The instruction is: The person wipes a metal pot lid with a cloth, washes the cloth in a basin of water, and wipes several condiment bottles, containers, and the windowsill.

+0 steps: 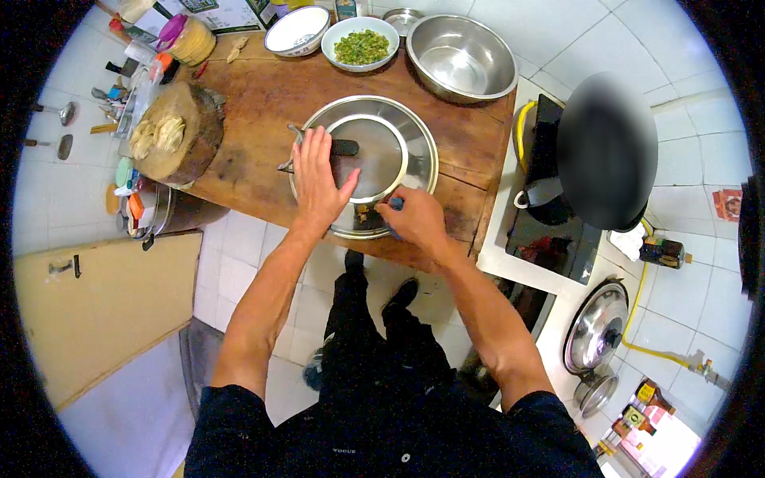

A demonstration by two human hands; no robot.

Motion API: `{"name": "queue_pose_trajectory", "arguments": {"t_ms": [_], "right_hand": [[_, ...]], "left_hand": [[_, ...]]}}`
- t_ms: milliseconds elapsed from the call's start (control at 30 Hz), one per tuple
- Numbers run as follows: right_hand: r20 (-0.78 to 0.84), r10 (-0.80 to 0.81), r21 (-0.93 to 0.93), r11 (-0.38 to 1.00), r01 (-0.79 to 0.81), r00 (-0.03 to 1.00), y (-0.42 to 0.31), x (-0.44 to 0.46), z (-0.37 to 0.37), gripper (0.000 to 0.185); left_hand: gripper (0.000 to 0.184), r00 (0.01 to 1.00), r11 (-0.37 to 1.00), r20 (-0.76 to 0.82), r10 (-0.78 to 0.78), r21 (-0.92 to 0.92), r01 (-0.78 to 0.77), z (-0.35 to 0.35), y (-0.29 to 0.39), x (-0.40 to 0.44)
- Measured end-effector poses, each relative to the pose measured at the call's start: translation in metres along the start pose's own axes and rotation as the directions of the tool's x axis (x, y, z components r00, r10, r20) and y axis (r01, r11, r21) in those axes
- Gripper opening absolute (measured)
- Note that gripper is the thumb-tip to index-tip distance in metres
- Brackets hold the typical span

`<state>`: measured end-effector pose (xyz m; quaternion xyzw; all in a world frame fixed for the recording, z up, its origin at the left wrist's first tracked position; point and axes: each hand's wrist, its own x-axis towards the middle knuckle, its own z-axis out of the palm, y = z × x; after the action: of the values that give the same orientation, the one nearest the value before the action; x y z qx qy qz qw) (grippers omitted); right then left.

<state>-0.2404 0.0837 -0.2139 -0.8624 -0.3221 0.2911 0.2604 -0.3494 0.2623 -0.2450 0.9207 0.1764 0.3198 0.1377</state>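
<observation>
Steel-rimmed lid (382,151) under two hands, close to the table's front edge.
The lid lay with its front rim at the near edge of the wooden table (255,111); the left hand (320,190) was spread over it beside the dark knob (345,147), while the right hand (420,217) pinched a small blue item (396,204) near the rim, by a brownish patch (365,213). A hard push towards the body could, I judged, have tipped the lid off that edge, and a slick surface might have let the left hand slide. Whether that palm bore down, I could not tell. Farther back, the bowl of chopped greens (361,48) and the steel basin (462,60) risked a knock only if the lid were shoved away strongly.
</observation>
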Motion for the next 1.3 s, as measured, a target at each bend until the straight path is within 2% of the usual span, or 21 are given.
{"name": "queue_pose_trajectory", "arguments": {"t_ms": [33, 67, 133, 200, 267, 367, 433, 500, 567, 633, 700, 800, 1033, 1100, 1300], "right_hand": [[0.001, 0.024, 0.009, 1.0, -0.024, 1.0, -0.001, -0.001, 0.002, 0.042], [-0.005, 0.052, 0.005, 0.999, -0.052, 0.999, -0.001, -0.002, 0.004, 0.041], [-0.019, 0.053, 0.013, 0.999, -0.053, 0.998, -0.004, -0.001, 0.006, 0.041], [-0.08, 0.009, 0.035, 0.999, -0.006, 0.997, -0.006, -0.001, 0.01, 0.038], [-0.057, 0.029, 0.041, 0.999, -0.027, 0.998, -0.007, 0.0, 0.013, 0.037], [-0.035, 0.022, 0.05, 0.999, -0.02, 0.999, -0.007, 0.001, 0.007, 0.035], [-0.031, 0.006, 0.061, 0.998, -0.004, 0.999, -0.007, -0.002, 0.004, 0.034], [-0.024, -0.027, 0.042, 0.999, 0.028, 0.999, -0.008, 0.0, 0.002, 0.033], [-0.04, -0.042, 0.04, 0.998, 0.044, 0.998, -0.01, 0.003, 0.002, 0.032], [-0.045, -0.054, 0.034, 0.998, 0.056, 0.998, -0.01, 0.004, 0.004, 0.032], [-0.043, -0.084, -0.003, 0.996, 0.084, 0.996, -0.01, 0.01, 0.007, 0.031], [-0.077, -0.09, -0.009, 0.996, 0.089, 0.993, -0.013, 0.015, 0.011, 0.03], [-0.118, -0.042, 0.019, 0.999, 0.044, 0.992, -0.013, 0.017, 0.022, 0.024], [-0.13, -0.037, 0.002, 0.999, 0.038, 0.991, -0.016, 0.017, 0.021, 0.023], [-0.139, -0.072, 0.017, 0.997, 0.075, 0.988, -0.017, 0.013, 0.022, 0.025]], "left_hand": [[0.071, 1.0, 1.0, -0.006, 0.009, -0.009, -0.009, 0.001, 0.002, 0.001], [0.071, 1.0, 1.0, -0.004, 0.013, -0.014, -0.013, 0.004, 0.003, 0.002], [0.057, 0.987, 0.987, 0.012, 0.159, -0.036, -0.158, 0.006, 0.001, 0.003], [0.056, 0.975, 0.975, -0.01, 0.224, 0.014, -0.223, 0.003, -0.001, 0.005], [0.055, 0.959, 0.956, -0.017, 0.284, 0.079, -0.282, -0.001, -0.003, 0.007], [0.055, 0.947, 0.947, -0.001, 0.32, 0.009, -0.32, -0.006, -0.004, -0.001], [0.05, 0.959, 0.96, 0.052, 0.278, -0.013, -0.278, -0.008, -0.007, -0.017], [0.042, 0.882, 0.918, 0.298, 0.364, -0.278, -0.284, -0.014, -0.012, -0.019], [0.041, 0.882, 0.919, 0.312, 0.354, -0.294, -0.264, -0.016, -0.009, -0.007], [0.043, 0.931, 0.96, 0.312, 0.191, -0.259, -0.11, -0.011, -0.004, 0.022], [0.042, 0.927, 0.973, 0.335, 0.17, -0.207, -0.103, 0.002, -0.01, 0.036], [0.045, 0.936, 0.999, 0.35, 0.045, 0.012, -0.053, 0.01, -0.009, 0.041], [0.045, 0.934, 0.994, 0.351, 0.072, 0.049, -0.095, 0.014, -0.006, 0.039], [0.045, 0.933, 0.998, 0.358, 0.03, 0.036, -0.046, 0.014, -0.005, 0.039], [0.045, 0.944, 0.995, 0.321, 0.074, 0.042, -0.093, 0.016, -0.005, 0.037]]}}
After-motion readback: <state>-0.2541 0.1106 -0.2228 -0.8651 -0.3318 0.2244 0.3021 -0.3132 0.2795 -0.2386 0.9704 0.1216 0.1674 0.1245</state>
